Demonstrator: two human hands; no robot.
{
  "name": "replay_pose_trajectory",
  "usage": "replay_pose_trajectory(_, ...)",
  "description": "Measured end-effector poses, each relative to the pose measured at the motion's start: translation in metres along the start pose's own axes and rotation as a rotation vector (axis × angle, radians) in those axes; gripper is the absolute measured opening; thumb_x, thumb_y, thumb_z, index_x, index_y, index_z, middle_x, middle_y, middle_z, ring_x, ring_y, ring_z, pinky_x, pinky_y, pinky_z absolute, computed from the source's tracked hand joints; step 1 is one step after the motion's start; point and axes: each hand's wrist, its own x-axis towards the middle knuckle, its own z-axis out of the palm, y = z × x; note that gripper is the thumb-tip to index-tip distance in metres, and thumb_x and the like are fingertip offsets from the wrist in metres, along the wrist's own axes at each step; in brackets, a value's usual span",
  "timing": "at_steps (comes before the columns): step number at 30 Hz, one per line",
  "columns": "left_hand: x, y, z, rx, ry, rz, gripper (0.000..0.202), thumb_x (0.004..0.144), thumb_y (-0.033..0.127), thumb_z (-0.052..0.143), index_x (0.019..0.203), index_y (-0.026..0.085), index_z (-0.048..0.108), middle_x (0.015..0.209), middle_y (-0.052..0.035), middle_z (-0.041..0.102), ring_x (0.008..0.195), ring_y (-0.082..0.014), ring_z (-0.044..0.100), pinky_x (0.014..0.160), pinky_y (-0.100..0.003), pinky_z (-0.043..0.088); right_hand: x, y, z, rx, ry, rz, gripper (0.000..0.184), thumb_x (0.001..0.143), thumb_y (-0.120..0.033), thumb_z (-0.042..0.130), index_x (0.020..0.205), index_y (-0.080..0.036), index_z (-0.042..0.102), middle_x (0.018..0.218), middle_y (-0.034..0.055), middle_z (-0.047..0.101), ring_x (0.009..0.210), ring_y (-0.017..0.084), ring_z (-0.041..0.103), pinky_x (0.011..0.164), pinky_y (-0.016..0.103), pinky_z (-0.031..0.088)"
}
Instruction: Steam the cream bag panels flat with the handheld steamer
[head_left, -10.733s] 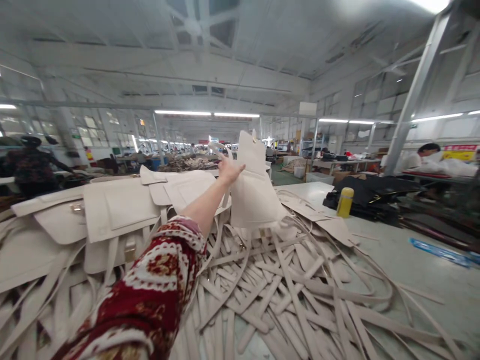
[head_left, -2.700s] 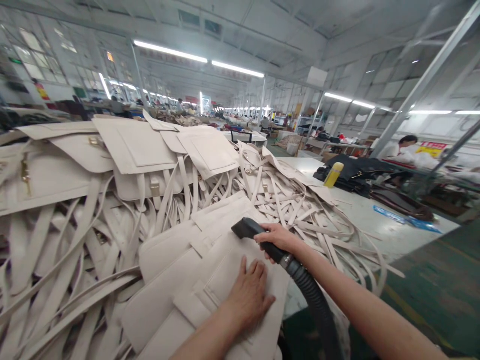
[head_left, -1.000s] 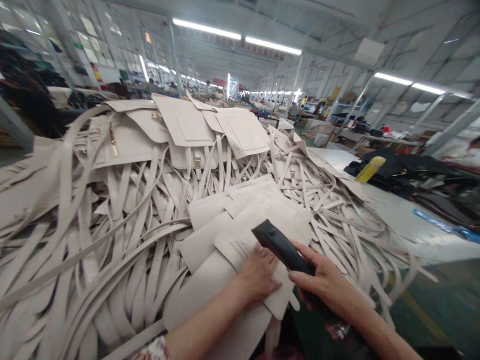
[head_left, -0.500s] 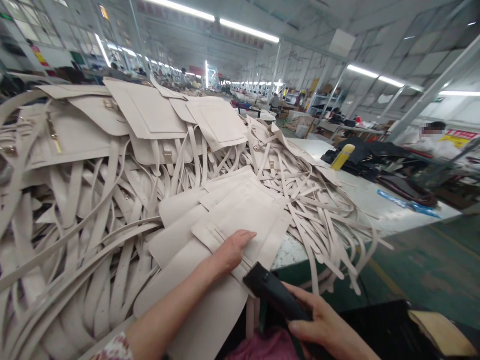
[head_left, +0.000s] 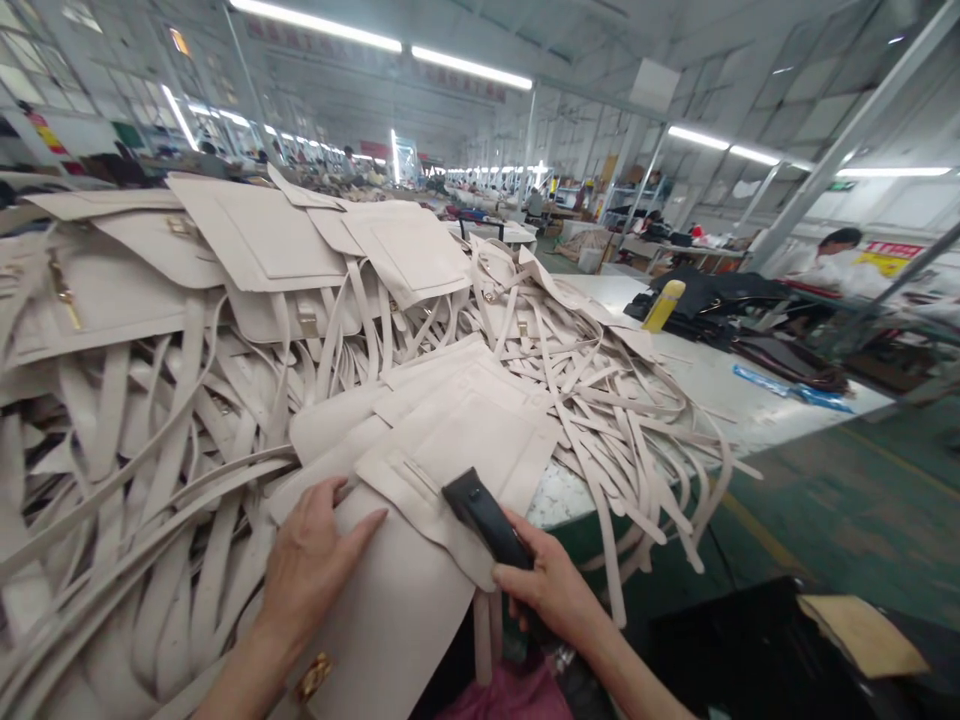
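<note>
- The left hand [head_left: 311, 560] is lying flat, palm down, on the flap of a cream leather bag [head_left: 397, 600] at the near edge of the table [head_left: 720, 390]. The fingers are spread open and are gripping nothing.
- The right hand [head_left: 551, 590] is closing its fingers around the handle of a black vacuum nozzle [head_left: 484, 515]. The nozzle is slanting up and to the left.
- The nozzle tip is touching the cream bag at the strap loop on its front panel, just to the right of the left hand.
- A gold-coloured metal clasp [head_left: 311, 677] is showing on the bag flap, below the left wrist.
- The bag is lying on top of other cream bags and is overhanging the table edge towards the person.
- A pile of cream leather straps [head_left: 615, 400] is covering the table around the bag and is hanging over the near edge to the right.
- Stacked cream bags [head_left: 255, 240] with metal fittings are rising behind the straps, at the far left.
- A yellow bottle [head_left: 664, 305] is standing upright on the table, well apart from both hands, beside a heap of black material [head_left: 712, 295].
- A pink cloth [head_left: 510, 695] is showing below the right hand, at the bottom edge.
- Another person [head_left: 821, 262] in white is sitting at a far workstation on the right.
</note>
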Motion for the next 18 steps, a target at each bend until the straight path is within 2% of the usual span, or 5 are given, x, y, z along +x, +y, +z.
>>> replay_pose_trajectory(5,0.003,0.015,0.002,0.049,-0.137,-0.156,0.055,0.07,0.056,0.051,0.11,0.02,0.045,0.098,-0.0084,0.06,0.091,-0.0289,0.056,0.07,-0.034,0.043,0.002,-0.007,-0.006,-0.017,-0.002,-0.024,0.065,0.068,-0.017,0.054,0.13,-0.022,0.037,0.061,-0.0045,0.057,0.037,0.008,0.048,0.031,0.015,0.039)
replay_pose_trajectory(10,0.007,0.012,-0.003,0.01,-0.198,-0.189,0.053,0.067,0.057,0.054,0.105,0.021,0.05,0.084,-0.0068,0.063,0.083,-0.0278,0.059,0.064,-0.03,0.042,-0.046,0.008,-0.031,-0.023,0.062,0.064,0.069,0.068,-0.016,0.054,0.133,-0.021,0.032,0.059,-0.0047,0.057,0.038,0.01,0.049,0.036,0.019,0.042)
replay_pose_trajectory(13,0.007,0.012,-0.004,0.014,-0.195,-0.206,0.05,0.067,0.056,0.054,0.104,0.022,0.052,0.081,-0.0063,0.064,0.082,-0.028,0.06,0.063,-0.03,0.042,-0.08,0.031,-0.048,-0.051,-0.015,0.067,0.069,0.065,-0.018,0.062,0.13,-0.019,0.041,0.087,0.0026,0.066,0.071,0.02,0.062,0.068,0.029,0.052)
replay_pose_trajectory(16,0.006,0.013,-0.002,0.028,-0.188,-0.234,0.053,0.067,0.056,0.054,0.107,0.023,0.052,0.082,-0.0067,0.064,0.082,-0.0291,0.06,0.064,-0.031,0.043,-0.094,0.05,-0.051,0.039,-0.126,0.041,0.067,0.062,-0.025,0.071,0.125,-0.02,0.048,0.12,0.0064,0.055,0.114,0.026,0.046,0.097,0.032,0.035)
replay_pose_trajectory(18,0.006,0.012,-0.001,0.016,-0.178,-0.232,0.054,0.067,0.056,0.055,0.109,0.023,0.052,0.084,-0.0071,0.064,0.084,-0.0291,0.06,0.065,-0.032,0.043,-0.091,0.055,-0.044,0.104,-0.175,0.05,0.069,0.061,-0.025,0.073,0.125,-0.021,0.048,0.126,0.0069,0.05,0.12,0.026,0.04,0.101,0.033,0.03)
